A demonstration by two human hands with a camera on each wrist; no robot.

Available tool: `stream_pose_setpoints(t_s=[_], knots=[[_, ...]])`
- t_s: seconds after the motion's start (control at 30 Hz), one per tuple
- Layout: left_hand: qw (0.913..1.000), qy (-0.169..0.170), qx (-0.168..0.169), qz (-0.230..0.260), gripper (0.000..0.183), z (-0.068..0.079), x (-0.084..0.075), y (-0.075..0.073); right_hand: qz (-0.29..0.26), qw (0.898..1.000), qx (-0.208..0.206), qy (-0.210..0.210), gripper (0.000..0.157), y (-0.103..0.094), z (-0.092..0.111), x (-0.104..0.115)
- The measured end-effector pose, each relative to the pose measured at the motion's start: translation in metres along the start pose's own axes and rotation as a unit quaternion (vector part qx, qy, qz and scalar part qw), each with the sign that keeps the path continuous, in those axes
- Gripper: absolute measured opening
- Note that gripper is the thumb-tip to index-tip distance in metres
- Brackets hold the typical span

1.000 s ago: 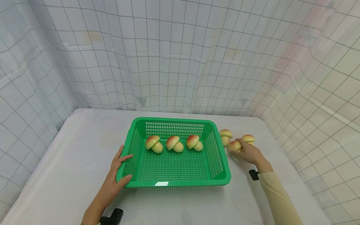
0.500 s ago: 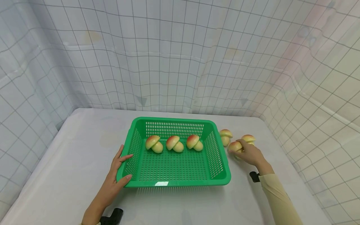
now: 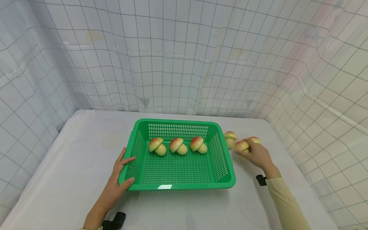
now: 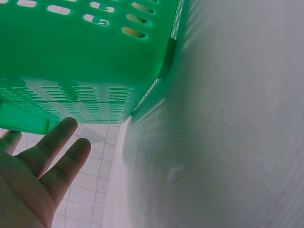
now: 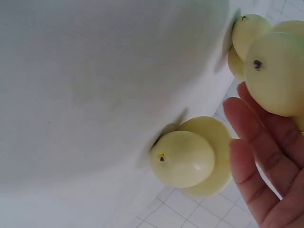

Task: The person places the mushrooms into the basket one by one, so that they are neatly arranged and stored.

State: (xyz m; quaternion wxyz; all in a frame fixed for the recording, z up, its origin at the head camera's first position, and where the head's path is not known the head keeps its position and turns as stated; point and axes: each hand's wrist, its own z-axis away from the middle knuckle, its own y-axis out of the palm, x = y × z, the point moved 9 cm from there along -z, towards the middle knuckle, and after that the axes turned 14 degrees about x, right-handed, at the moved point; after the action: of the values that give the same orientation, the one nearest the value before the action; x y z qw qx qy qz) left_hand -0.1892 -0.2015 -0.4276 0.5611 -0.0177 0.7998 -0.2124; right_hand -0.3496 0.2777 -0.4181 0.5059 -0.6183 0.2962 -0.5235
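Observation:
A green plastic basket with slotted walls stands on the table, holding three toy mushrooms, among them a left one, in a row. My left hand rests on its left rim, thumb and one finger over the edge; in the left wrist view other fingers stretch out straight outside the wall. Right of the basket, my right hand grips another toy mushroom, red-yellow cap and pale stem. Its rounded stem end shows a dark dot, fingers curled beneath.
One loose mushroom lies close to the basket's right wall. A second, partly hidden by the right hand, lies farther right. White cloth covers the table; a grid-patterned curtain hangs behind and along both sides.
The right hand has shifted slightly up and away from me, and the mushroom in its grip has moved with it. The left hand and basket hold their place.

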Motion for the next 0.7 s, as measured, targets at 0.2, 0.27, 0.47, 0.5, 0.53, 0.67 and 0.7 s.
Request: stream_pose_setpoints(t_s=[0.2, 0.27, 0.47, 0.5, 0.53, 0.67, 0.7], knots=[[1.0000, 0.001, -0.001, -0.004, 0.057, 0.000, -0.002, 0.000, 0.002, 0.999, -0.034, -0.006, 0.061, -0.008, 0.001, 0.004], [1.0000, 0.001, -0.001, -0.004, 0.057, 0.000, -0.002, 0.000, 0.002, 0.999, -0.037, -0.004, 0.063, -0.010, 0.001, 0.005], [1.0000, 0.001, -0.001, -0.002, 0.057, 0.000, -0.002, -0.001, 0.005, 0.998, -0.060, -0.015, 0.060, -0.021, 0.004, 0.020], [1.0000, 0.001, -0.001, -0.001, 0.057, 0.000, -0.002, -0.001, 0.005, 0.998, -0.066, -0.018, 0.059, -0.023, 0.005, 0.023], [1.0000, 0.001, -0.001, 0.000, 0.057, 0.000, -0.002, -0.001, 0.006, 0.997, -0.071, -0.021, 0.059, -0.025, 0.005, 0.027], [1.0000, 0.004, 0.000, 0.001, 0.058, 0.000, -0.001, 0.000, 0.005, 0.996, -0.082, -0.025, 0.057, -0.033, 0.008, 0.039], [1.0000, 0.004, 0.001, 0.001, 0.058, 0.000, -0.001, 0.000, 0.005, 0.996, -0.084, -0.028, 0.057, -0.034, 0.008, 0.042]])
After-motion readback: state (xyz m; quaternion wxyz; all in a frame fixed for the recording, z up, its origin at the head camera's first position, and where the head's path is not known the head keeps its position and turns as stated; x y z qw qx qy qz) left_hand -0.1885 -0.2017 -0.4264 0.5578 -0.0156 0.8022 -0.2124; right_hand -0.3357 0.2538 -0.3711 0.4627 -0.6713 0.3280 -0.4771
